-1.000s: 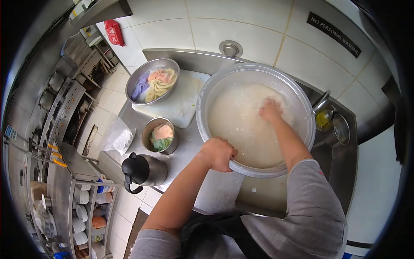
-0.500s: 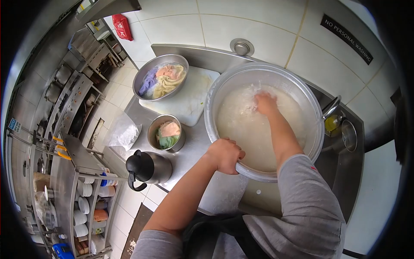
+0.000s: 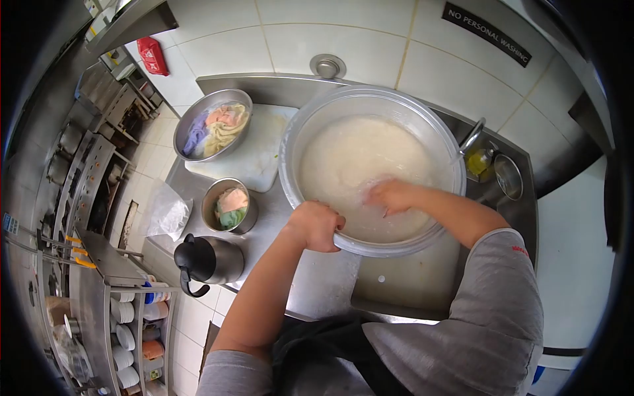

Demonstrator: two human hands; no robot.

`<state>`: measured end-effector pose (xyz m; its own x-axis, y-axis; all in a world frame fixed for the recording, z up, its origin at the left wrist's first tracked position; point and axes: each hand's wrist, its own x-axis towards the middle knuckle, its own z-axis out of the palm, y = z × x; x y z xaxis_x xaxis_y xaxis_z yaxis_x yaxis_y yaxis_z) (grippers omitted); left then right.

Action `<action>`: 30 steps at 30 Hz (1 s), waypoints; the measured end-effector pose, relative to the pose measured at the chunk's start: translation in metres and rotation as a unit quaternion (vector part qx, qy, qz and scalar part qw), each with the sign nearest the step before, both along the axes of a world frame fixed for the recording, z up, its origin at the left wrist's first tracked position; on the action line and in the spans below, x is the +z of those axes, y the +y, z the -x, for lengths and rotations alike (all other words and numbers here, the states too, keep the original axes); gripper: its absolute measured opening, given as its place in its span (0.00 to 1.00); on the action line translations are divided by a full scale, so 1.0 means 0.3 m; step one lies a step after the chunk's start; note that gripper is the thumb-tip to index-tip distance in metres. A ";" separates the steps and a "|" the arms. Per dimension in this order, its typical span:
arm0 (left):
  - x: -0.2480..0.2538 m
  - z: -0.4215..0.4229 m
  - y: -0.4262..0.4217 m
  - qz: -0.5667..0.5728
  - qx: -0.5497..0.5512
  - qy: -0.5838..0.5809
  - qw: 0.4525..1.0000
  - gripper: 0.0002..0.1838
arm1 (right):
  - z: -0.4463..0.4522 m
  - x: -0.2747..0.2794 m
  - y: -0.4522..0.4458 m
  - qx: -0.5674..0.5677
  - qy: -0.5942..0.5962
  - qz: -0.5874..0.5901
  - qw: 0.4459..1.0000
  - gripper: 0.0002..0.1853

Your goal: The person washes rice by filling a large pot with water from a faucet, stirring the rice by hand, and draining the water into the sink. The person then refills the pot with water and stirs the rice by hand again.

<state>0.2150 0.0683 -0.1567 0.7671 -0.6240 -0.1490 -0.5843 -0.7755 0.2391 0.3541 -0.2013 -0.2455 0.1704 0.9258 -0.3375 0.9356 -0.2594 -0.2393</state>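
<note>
Two-handed: grasping basin rim [image 3: 386, 249] mid-frame with left hand [image 3: 315, 226]; now lower with right hand [image 3: 391, 197], apparently still stirring liquid [image 3: 356, 148]; can't tell its grip.

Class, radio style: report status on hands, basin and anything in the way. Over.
Left hand gripping basin by its rim. Right hand partly in cloudy liquid. Tap beside rim; nothing seen blocking either hand.

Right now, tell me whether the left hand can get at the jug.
Probably yes, if it lets go: the left hand grips the basin rim, but the jug stands near that forearm, with nothing apparent between.
</note>
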 end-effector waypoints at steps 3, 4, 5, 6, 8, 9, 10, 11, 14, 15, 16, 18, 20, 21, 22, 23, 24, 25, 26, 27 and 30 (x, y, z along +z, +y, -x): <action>0.009 0.002 -0.006 -0.013 0.002 0.003 1.000 0.14 | 0.019 0.112 -0.127 -0.151 -0.064 0.053 0.985 0.34; 0.012 0.002 -0.008 -0.013 -0.002 0.002 1.000 0.14 | 0.042 0.096 -0.146 -0.243 -0.090 0.090 0.962 0.33; 0.014 0.002 -0.009 -0.019 0.004 0.008 1.000 0.14 | 0.063 0.077 -0.157 -0.332 -0.115 0.125 0.928 0.33; 0.015 0.002 -0.011 -0.026 0.010 0.014 1.000 0.14 | 0.081 0.052 -0.162 -0.334 -0.115 0.126 0.927 0.33; 0.020 0.003 -0.012 -0.024 0.014 0.016 0.999 0.14 | 0.103 -0.009 -0.170 -0.237 0.039 0.283 0.929 0.34; 0.020 0.005 -0.012 -0.022 0.019 0.020 0.999 0.14 | 0.095 -0.016 -0.212 -0.240 0.042 0.282 0.928 0.34; 0.019 0.004 -0.012 -0.022 0.016 0.021 0.999 0.14 | 0.065 -0.015 -0.286 -0.227 0.110 0.231 0.940 0.32; 0.017 0.003 -0.011 -0.020 0.014 0.017 1.000 0.14 | 0.032 -0.011 -0.328 -0.212 0.176 0.179 0.944 0.31; 0.005 0.002 -0.007 -0.014 0.009 0.014 1.000 0.15 | -0.011 0.215 -0.265 -0.276 -0.062 0.339 0.897 0.20; 0.001 0.000 -0.006 -0.012 0.007 0.012 1.000 0.15 | -0.061 0.162 -0.306 -0.309 -0.142 0.319 0.885 0.16; 0.002 -0.001 -0.006 -0.014 0.007 0.011 1.000 0.15 | -0.116 0.112 -0.348 -0.309 -0.143 0.317 0.885 0.16; 0.000 0.002 -0.006 -0.011 0.015 0.011 1.000 0.15 | -0.194 0.035 -0.395 -0.264 -0.292 0.206 0.896 0.14; 0.018 0.003 -0.009 -0.020 0.013 0.014 1.000 0.15 | -0.186 0.073 -0.359 -0.283 -0.269 0.218 0.895 0.13; 0.023 0.002 -0.010 -0.025 0.008 0.015 1.000 0.15 | -0.174 0.095 -0.343 -0.304 -0.246 0.232 0.891 0.12; 0.018 0.001 -0.008 -0.026 0.007 0.017 1.000 0.15 | -0.188 0.079 -0.337 -0.304 -0.244 0.233 0.891 0.12; 0.011 -0.001 -0.006 -0.014 0.006 0.013 1.000 0.15 | -0.220 0.050 -0.331 -0.347 -0.188 0.226 0.891 0.14; 0.002 -0.001 -0.005 -0.002 0.006 0.010 1.000 0.15 | -0.241 0.022 -0.337 -0.387 -0.130 0.219 0.886 0.16; -0.001 -0.001 -0.004 -0.002 0.005 0.013 1.000 0.15 | -0.208 0.128 -0.259 -0.421 -0.052 0.254 0.869 0.24; -0.003 -0.004 -0.003 -0.005 0.003 0.008 1.000 0.15 | -0.162 0.258 -0.140 -0.452 0.028 0.286 0.844 0.32; -0.005 -0.004 -0.004 -0.009 0.001 0.004 1.000 0.15 | -0.155 0.271 -0.099 -0.494 0.140 0.223 0.829 0.40; -0.006 -0.004 -0.004 -0.006 -0.008 -0.002 1.000 0.14 | -0.131 0.319 0.039 -0.498 0.339 0.134 0.786 0.61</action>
